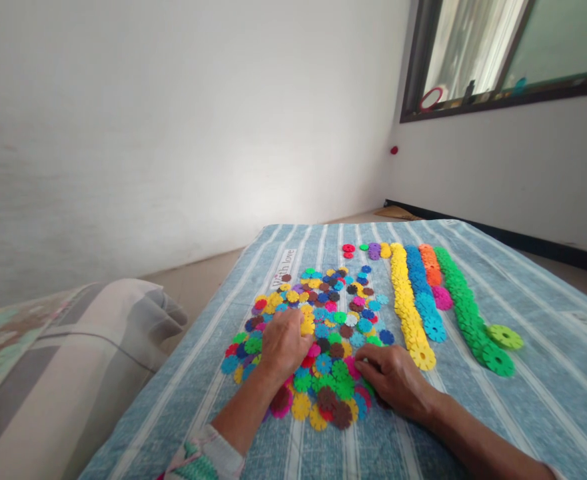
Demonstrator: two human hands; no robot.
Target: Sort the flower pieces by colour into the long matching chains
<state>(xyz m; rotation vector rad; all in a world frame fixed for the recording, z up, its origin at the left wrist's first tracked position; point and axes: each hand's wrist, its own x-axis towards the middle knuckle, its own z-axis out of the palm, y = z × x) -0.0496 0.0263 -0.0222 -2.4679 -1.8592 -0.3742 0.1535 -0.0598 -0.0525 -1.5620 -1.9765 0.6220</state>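
A loose heap of multicoloured plastic snowflake discs (318, 333) lies on a striped blue bedspread (538, 400). My left hand (284, 345) rests on the heap with its fingers curled down, and a yellow disc (307, 327) shows at the fingertips. My right hand (393, 380) lies at the heap's lower right edge, its fingertips among green discs (343, 387). To the right run linked rows of yellow (406, 307), blue (423, 293), orange (429, 265) and green (466, 313) discs. Neither hand touches these rows.
A striped cushion (73, 360) lies to the left of the bedspread, with a tiled floor (198, 293) beyond it. White walls (173, 133) stand behind, and a dark-framed window (468, 60) is at the upper right. A few small discs (363, 250) lie above the heap.
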